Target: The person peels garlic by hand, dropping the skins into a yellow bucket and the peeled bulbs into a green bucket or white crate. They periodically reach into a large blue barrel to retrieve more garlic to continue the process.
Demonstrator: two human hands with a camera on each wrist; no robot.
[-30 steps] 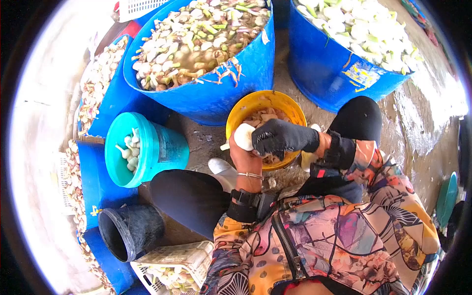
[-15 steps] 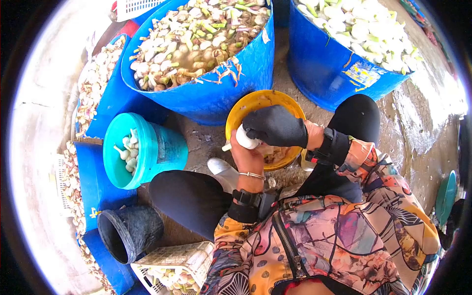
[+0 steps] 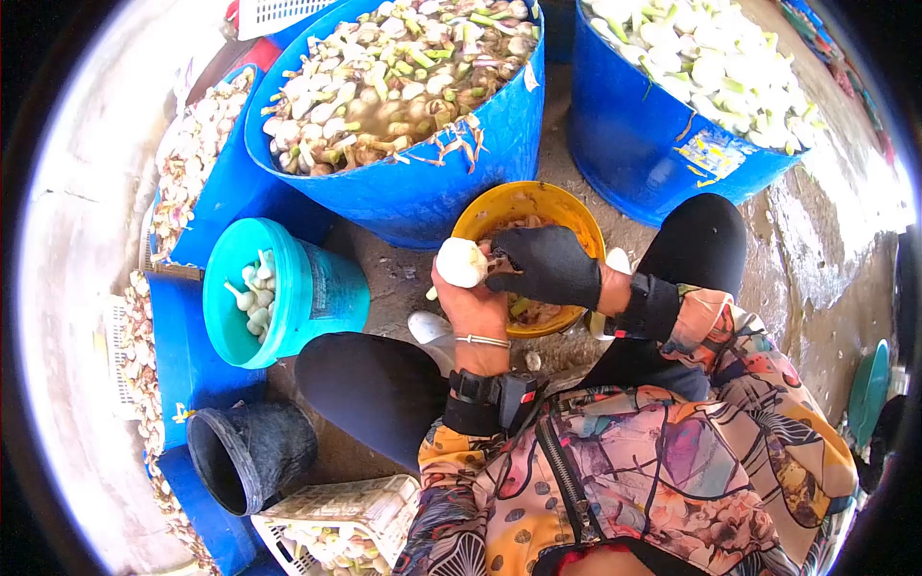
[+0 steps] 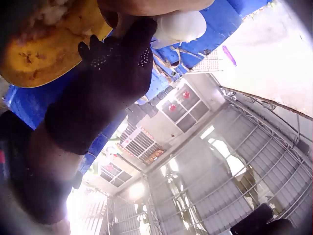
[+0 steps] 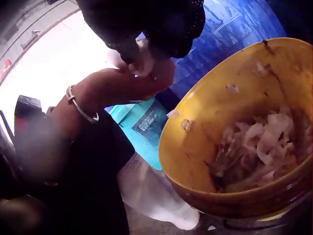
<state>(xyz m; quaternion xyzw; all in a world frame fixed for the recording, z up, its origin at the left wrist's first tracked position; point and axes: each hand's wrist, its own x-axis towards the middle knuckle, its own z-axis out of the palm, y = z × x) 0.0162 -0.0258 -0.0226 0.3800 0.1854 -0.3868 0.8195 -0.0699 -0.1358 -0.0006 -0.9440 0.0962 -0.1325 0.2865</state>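
Observation:
My bare left hand (image 3: 475, 312) grips a white, peeled-looking garlic bulb (image 3: 462, 262) from below, its stalk poking out at the left. My right hand (image 3: 545, 264), in a black glove, is close against the bulb's right side. Its thumb and fingers are curled together, pinching a bit of garlic skin (image 3: 496, 261). In the left wrist view the smooth garlic bulb (image 4: 181, 27) shows beside the gloved fingertips (image 4: 142, 34). Beneath both hands stands a yellow bucket (image 5: 205, 112) with garlic peelings (image 5: 266, 142) inside.
A turquoise bucket (image 3: 327, 288) with several clean bulbs stands at the left. Two big blue tubs (image 3: 384, 197) of garlic, one with water, stand ahead. Nearby are a black bucket (image 3: 274, 451), a white crate (image 3: 360, 504) and more blue containers of garlic along the left.
The right hand moves from over the bulb to its right side, uncovering it. The left hand shifts slightly left and tilts the bulb so its rounded white face shows.

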